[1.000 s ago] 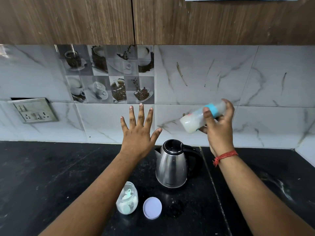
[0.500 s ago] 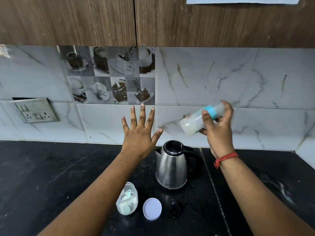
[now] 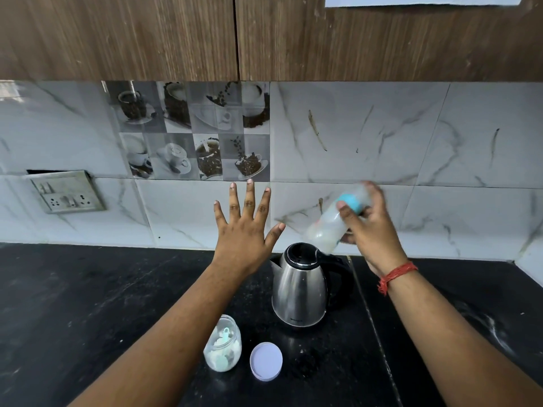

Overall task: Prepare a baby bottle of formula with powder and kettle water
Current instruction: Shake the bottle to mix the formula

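Observation:
My right hand grips a baby bottle with a blue collar and milky liquid inside. The bottle is tilted, its base pointing down-left, blurred by motion, just above the steel kettle on the black counter. My left hand is raised with fingers spread, palm away from me, holding nothing, left of the kettle. A glass jar of white powder with a pale green scoop inside stands uncovered near the front. Its lilac lid lies flat beside it on the right.
The black stone counter runs wall to wall, with a seam right of the kettle. A switch and socket plate sits on the marble-tiled wall at left. Wooden cabinets hang overhead.
The bottle has swung lower toward the kettle lid and is now motion-blurred. My left hand stays raised and spread in nearly the same place.

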A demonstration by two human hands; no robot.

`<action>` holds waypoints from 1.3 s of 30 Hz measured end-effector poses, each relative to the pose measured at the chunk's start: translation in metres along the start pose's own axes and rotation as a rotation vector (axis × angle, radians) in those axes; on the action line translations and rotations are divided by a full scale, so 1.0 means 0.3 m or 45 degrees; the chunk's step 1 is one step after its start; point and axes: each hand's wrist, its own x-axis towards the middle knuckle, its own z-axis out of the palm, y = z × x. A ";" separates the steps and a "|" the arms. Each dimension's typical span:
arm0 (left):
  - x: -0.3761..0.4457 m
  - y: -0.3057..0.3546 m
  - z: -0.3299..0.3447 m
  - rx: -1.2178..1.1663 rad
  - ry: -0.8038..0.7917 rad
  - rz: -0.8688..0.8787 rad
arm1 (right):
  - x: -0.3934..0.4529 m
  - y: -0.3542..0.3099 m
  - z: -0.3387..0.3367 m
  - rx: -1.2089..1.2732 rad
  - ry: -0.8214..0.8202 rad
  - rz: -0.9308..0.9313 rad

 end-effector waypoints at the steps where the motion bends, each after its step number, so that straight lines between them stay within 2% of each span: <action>1: -0.001 -0.001 0.001 0.003 0.000 0.005 | -0.003 0.004 0.002 -0.055 -0.045 0.002; 4: 0.004 0.001 0.004 -0.014 0.004 -0.015 | 0.002 0.000 -0.009 0.137 0.200 -0.038; 5: 0.003 0.002 0.005 -0.012 0.004 -0.014 | 0.007 -0.006 -0.011 0.152 0.206 -0.032; 8: 0.000 0.000 0.008 -0.004 0.003 0.008 | 0.006 -0.004 0.002 -0.047 -0.025 -0.006; 11: 0.004 0.001 0.006 -0.030 0.015 -0.010 | 0.006 -0.001 -0.008 0.127 0.205 -0.041; 12: 0.002 0.000 0.003 -0.026 0.015 -0.011 | 0.006 -0.003 -0.008 0.149 0.199 -0.032; 15: 0.001 -0.005 0.002 -0.001 -0.001 -0.004 | 0.003 0.006 0.000 0.005 -0.007 0.007; 18: 0.009 -0.011 -0.006 -0.022 0.008 -0.032 | 0.008 0.005 -0.014 0.152 0.231 -0.016; 22: 0.010 -0.009 -0.012 -0.011 0.016 -0.011 | 0.001 -0.004 0.004 0.040 0.034 0.013; 25: 0.018 -0.003 -0.015 -0.029 0.022 -0.025 | 0.005 -0.012 -0.001 0.205 0.278 -0.028; 26: 0.018 -0.001 -0.016 -0.027 0.025 -0.021 | 0.007 -0.018 0.004 0.186 0.247 -0.009; 28: 0.014 -0.003 -0.019 -0.012 0.027 -0.010 | 0.003 -0.009 0.019 0.043 0.027 0.036; 29: 0.015 -0.005 -0.019 -0.015 0.026 -0.010 | -0.002 -0.007 0.022 0.032 0.017 0.033; 32: 0.016 -0.007 -0.019 -0.029 0.033 -0.031 | 0.003 -0.012 0.009 0.235 0.310 -0.018; 36: 0.008 -0.010 -0.015 -0.020 0.036 -0.010 | 0.000 -0.019 0.026 0.039 0.052 0.014; 39: 0.014 -0.007 -0.016 -0.034 0.041 -0.034 | 0.007 -0.022 0.008 0.172 0.283 -0.044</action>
